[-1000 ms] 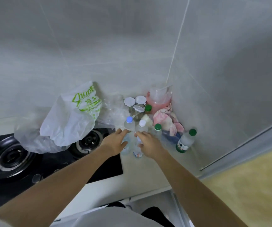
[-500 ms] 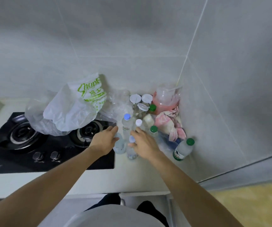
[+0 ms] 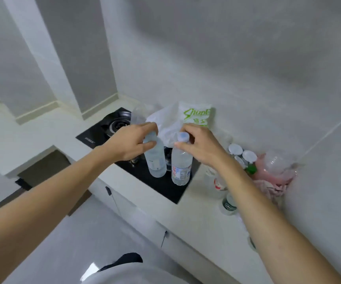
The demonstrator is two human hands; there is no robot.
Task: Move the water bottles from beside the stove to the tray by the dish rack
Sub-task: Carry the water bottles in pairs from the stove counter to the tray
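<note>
My left hand (image 3: 131, 143) grips the neck of a clear water bottle (image 3: 156, 160) held over the black stove (image 3: 161, 185). My right hand (image 3: 200, 145) grips the top of a second water bottle (image 3: 181, 170), blue-capped with a red and white label, just to the right of the first. Both bottles hang upright above the stove's right part. More bottles stay on the counter to the right: one with a red label (image 3: 216, 184) and one with a green label (image 3: 228, 204), partly hidden by my right forearm. The tray and dish rack are out of view.
A white shopping bag with green print (image 3: 188, 119) lies on the stove behind the bottles. White-lidded jars (image 3: 241, 153), a pink-filled jug (image 3: 274, 169) and a pink cloth (image 3: 272, 189) crowd the corner. The white counter (image 3: 196, 218) runs left past the stove, with the floor below.
Both hands closed on a bottle each and lifted them off the counter leftward over the stove. The view swung left, so the corner clutter sits at the right.
</note>
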